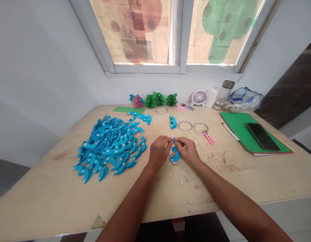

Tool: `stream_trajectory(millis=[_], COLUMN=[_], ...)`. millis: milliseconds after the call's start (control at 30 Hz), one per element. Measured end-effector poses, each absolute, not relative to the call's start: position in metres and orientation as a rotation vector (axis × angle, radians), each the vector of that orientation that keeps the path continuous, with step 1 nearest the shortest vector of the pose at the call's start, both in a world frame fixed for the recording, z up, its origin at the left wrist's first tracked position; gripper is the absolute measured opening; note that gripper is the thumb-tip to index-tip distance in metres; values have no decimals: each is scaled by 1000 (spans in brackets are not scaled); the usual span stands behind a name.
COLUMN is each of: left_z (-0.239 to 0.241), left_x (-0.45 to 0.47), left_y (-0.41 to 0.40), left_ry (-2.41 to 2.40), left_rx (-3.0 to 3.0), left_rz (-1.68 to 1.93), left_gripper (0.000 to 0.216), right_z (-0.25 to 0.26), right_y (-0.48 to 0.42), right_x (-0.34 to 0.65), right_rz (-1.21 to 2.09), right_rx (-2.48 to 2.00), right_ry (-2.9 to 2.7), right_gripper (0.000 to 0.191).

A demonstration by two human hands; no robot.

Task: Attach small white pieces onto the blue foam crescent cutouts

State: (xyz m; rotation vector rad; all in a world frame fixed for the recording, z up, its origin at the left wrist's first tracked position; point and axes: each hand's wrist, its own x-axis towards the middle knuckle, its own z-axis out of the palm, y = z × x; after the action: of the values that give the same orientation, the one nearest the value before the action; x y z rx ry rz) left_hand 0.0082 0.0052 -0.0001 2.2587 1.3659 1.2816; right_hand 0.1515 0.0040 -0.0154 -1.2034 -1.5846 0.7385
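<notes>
Both hands meet at the middle of the wooden table (57, 198). My left hand (159, 151) and my right hand (188, 150) pinch the same small blue crescent-shaped paper piece (175, 155), fingers curled on its upper end. A big heap of similar blue paper crescents (110, 144) with small white tabs lies to the left of my hands. A short row of blue pieces (141, 117) and a small blue stack (173, 122) lie farther back.
Three metal rings (185, 126) and pink snips (209, 137) lie beyond my hands. A green folder with a black phone (262, 136) sits at right. Paper flowers (159, 99), a small white fan (199, 97), a jar (224, 94) and a plastic bag stand by the wall.
</notes>
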Motion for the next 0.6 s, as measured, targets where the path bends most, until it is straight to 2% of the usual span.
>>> stream_trajectory(millis=[600], left_z=[6], left_x=[9], left_y=[3], left_ry=[1350], left_rx=[2079], left_rz=[1279], left_gripper=[12], right_z=[-14], right_y=[2], right_x=[150], right_rz=[743], right_rx=[-1179], right_ry=[-1592], right_gripper=[14])
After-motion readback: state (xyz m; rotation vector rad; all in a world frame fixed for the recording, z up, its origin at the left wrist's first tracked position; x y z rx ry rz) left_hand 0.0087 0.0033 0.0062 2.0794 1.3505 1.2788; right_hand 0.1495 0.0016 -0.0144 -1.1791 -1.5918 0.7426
